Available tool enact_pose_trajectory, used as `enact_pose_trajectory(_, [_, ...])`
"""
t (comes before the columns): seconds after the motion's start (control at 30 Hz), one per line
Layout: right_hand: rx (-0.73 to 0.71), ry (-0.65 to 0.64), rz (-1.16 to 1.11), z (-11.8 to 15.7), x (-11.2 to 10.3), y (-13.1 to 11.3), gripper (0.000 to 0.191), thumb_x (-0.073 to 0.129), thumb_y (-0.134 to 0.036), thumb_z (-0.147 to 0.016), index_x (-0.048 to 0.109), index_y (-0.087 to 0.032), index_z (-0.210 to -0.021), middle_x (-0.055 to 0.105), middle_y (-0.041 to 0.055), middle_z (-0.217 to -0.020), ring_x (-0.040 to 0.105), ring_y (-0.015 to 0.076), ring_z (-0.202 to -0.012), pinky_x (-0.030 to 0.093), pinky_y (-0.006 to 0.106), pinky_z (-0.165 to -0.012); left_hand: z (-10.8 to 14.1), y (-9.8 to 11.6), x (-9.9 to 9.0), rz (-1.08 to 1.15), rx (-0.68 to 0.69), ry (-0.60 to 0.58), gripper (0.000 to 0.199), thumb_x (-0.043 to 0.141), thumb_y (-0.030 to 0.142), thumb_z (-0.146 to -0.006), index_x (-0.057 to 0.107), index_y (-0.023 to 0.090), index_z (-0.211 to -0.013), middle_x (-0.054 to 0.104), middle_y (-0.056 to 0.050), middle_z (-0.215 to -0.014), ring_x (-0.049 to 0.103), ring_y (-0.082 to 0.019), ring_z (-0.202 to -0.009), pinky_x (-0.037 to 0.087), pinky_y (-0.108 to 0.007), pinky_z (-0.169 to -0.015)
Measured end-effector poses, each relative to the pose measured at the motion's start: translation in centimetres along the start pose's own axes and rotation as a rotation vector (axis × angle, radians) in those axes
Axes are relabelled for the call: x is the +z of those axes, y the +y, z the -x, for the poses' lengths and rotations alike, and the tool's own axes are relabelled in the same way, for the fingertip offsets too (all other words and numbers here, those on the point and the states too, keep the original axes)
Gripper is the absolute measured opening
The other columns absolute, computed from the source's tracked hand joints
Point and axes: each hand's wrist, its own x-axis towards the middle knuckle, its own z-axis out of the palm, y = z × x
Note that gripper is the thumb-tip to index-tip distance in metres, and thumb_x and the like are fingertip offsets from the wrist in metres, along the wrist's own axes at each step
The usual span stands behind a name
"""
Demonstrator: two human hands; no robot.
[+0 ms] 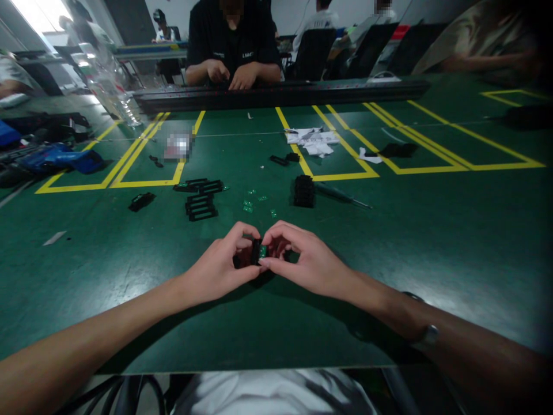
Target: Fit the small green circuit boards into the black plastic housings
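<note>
Close to the table's front edge, my left hand (222, 262) grips a small black plastic frame (256, 252) between thumb and fingers. Thumb and fingertips of my right hand (302, 253) pinch a small green circuit board (263, 251) against the right side of that frame. Whether the board sits inside the frame or only touches it, I cannot tell. Beyond my hands lie several loose green circuit boards (247, 206). Black plastic frames (201, 206) are grouped to their left, and a stack of black parts (304, 191) stands to their right.
A screwdriver (343, 195) lies right of the stack. Crumpled white paper (313, 141) and a clear plastic bottle (108, 86) are farther back. Blue tools (64, 158) lie at the left. A long black bar (280, 95) crosses the far side, where a co-worker (233, 46) sits.
</note>
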Motion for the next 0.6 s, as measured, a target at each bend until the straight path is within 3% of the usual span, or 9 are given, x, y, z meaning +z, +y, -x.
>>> enact_pose_trajectory(0.13, [0.009,-0.005,-0.011,0.03,0.09,0.02,0.008,0.069,-0.024,-0.089,0.063,-0.02,-0.094,0.062,0.0013,-0.091,0.06,0.0129,-0.074,0.048,0.026,-0.068,-0.04,-0.18,-0.03,0.053,-0.027,-0.021,0.038,0.069,0.031,-0.087,0.044,0.021,-0.114,0.063,0.003,-0.079,0.059,-0.012,-0.067,0.036,-0.021,-0.058])
enact_pose_trajectory(0.6, [0.061,0.027,-0.19,-0.14,0.04,0.24,0.014,0.062,-0.029,-0.095,0.071,-0.019,-0.1,0.064,0.0036,-0.093,0.061,0.0126,-0.071,0.051,0.025,-0.061,-0.21,-0.64,-0.24,0.2,-0.07,-0.063,0.045,0.073,0.034,-0.086,0.041,0.022,-0.115,0.066,-0.001,-0.087,0.065,-0.016,-0.08,0.044,-0.023,-0.064])
